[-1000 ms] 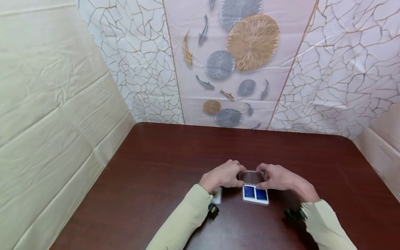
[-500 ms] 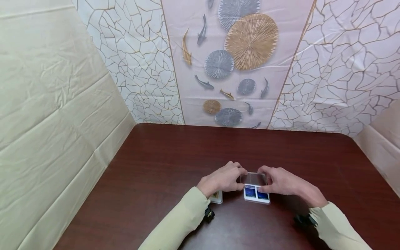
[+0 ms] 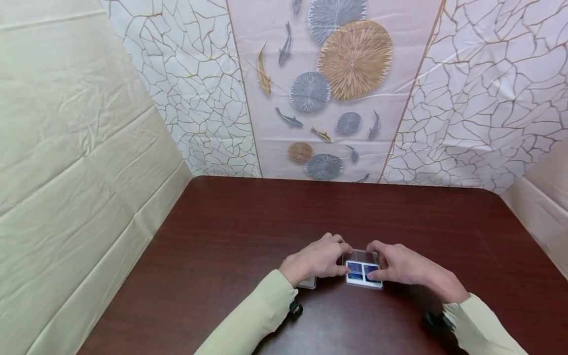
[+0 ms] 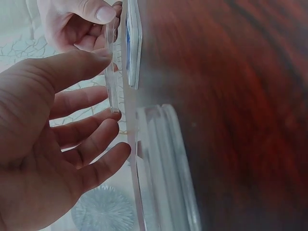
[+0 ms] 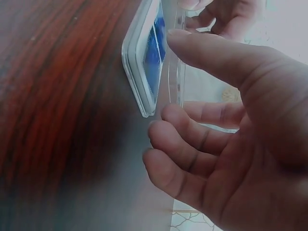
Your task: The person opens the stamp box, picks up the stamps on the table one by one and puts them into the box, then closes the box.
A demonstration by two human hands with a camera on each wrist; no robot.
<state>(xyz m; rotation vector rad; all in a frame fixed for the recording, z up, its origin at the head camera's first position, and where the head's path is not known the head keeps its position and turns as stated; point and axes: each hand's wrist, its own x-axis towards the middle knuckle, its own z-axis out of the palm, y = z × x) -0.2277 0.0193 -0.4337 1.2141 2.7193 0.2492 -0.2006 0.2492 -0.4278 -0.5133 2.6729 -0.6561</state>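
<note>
A clear, flat plastic cover hangs level between my two hands, just above a white-framed flat case with two dark blue panels. My left hand pinches the cover's left edge between thumb and fingers. At the opposite edge, my right hand pinches it the same way. The right wrist view shows a narrow gap between the cover and the case, which lies on the table. Under my left wrist sits a second clear-edged case, partly hidden by the hand; its stacked edge shows in the left wrist view.
The dark reddish-brown table extends around the cases. Patterned cloth hangs behind its far edge, and a cream cloth lines the left side. Black straps sit at the wrists.
Both hands have brought the clear cover toward me and over the case, so it now overlaps the upper part of the blue panels. The case has hardly moved.
</note>
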